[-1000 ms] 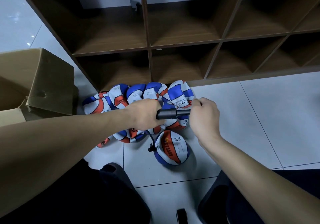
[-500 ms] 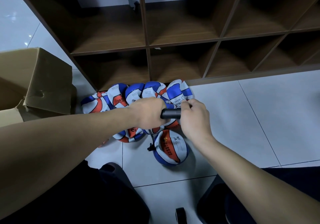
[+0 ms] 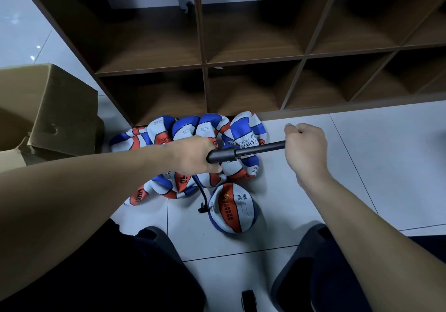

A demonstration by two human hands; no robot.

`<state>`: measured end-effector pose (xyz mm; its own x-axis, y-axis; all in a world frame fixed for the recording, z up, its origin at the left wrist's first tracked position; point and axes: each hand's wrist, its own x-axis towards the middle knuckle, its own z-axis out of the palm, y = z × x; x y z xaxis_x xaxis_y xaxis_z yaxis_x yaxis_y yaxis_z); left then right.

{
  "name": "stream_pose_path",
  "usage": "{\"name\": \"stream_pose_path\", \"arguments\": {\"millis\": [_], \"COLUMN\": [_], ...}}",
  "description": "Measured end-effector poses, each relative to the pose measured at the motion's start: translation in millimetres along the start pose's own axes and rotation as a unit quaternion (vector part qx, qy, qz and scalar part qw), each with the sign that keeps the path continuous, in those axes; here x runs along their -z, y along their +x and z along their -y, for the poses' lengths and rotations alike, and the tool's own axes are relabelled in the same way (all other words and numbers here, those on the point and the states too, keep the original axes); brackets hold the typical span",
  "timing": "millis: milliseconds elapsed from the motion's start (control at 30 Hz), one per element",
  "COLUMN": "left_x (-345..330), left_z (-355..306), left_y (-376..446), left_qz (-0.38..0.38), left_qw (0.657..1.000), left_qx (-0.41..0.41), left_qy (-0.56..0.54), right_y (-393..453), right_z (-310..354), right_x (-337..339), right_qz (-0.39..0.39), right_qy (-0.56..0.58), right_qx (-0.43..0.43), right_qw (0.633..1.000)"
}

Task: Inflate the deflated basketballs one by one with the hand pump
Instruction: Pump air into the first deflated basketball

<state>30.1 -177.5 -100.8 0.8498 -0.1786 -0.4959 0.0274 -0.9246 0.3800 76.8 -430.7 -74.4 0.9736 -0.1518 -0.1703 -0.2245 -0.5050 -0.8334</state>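
A black hand pump (image 3: 241, 153) is held level above the floor. My left hand (image 3: 193, 157) grips its barrel. My right hand (image 3: 305, 147) grips the handle, which is hidden in my fist, and the rod stands drawn far out to the right. A thin black hose (image 3: 201, 197) drops from the barrel to a blue, white and orange basketball (image 3: 233, 209) on the floor tiles, partly rounded. Behind it lies a heap of several flat deflated basketballs (image 3: 207, 130) in the same colours.
A brown cubby shelf (image 3: 205, 63) with bare compartments stands right behind the heap. An open cardboard box (image 3: 48, 108) sits at the left. My dark-clothed legs (image 3: 120, 275) frame the ball, and a small black object (image 3: 247, 302) lies at the bottom edge.
My right hand has pulled the pump handle out to the right, from nearly closed half a second ago to a long extended rod. My left hand kept the barrel still.
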Motion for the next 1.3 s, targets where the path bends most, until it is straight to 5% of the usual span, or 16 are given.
{"name": "stream_pose_path", "arguments": {"millis": [733, 867, 1300], "left_x": [-2, -2, -5], "left_z": [-28, -22, 21], "left_y": [-6, 1, -4], "left_qz": [-0.057, -0.047, -0.006], "left_qw": [0.994, 0.995, 0.999], "left_qx": [-0.017, -0.032, 0.019], "left_qy": [0.097, 0.084, 0.044], "right_y": [-57, -44, 2], "right_z": [-2, -2, -13], "right_x": [-45, -43, 0], "right_qz": [0.116, 0.171, 0.156], "right_qy": [0.031, 0.06, 0.02], "right_qx": [-0.008, -0.064, -0.108], "right_qw": [0.993, 0.981, 0.982]}}
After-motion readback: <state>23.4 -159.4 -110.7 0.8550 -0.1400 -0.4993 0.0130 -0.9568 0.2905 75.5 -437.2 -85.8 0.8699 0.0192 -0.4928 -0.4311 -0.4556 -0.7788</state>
